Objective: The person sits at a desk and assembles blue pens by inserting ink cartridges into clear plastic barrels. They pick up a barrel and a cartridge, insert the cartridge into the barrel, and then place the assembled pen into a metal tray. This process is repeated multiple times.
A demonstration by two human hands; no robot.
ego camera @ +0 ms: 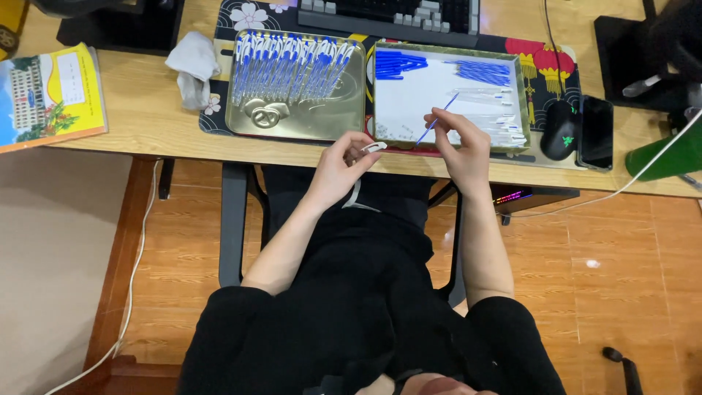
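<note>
pens finished in gold tray [241, 121] upper left, left hand [340, 164] at centre pinching clear pen barrel [373, 147], right hand [461, 143] pinching blue refill [437, 121] over right tray [446, 145]; likely mid-assembly, alignment needed.

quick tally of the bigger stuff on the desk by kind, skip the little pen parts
Metal trays: 2, gold tray and green-rimmed tray
Keyboard: 1
Mouse: 1
Phone: 1
Book: 1
Crumpled cloth: 1
Total: 7

Left hand pinches a white pen piece; right hand holds a blue refill.
</note>
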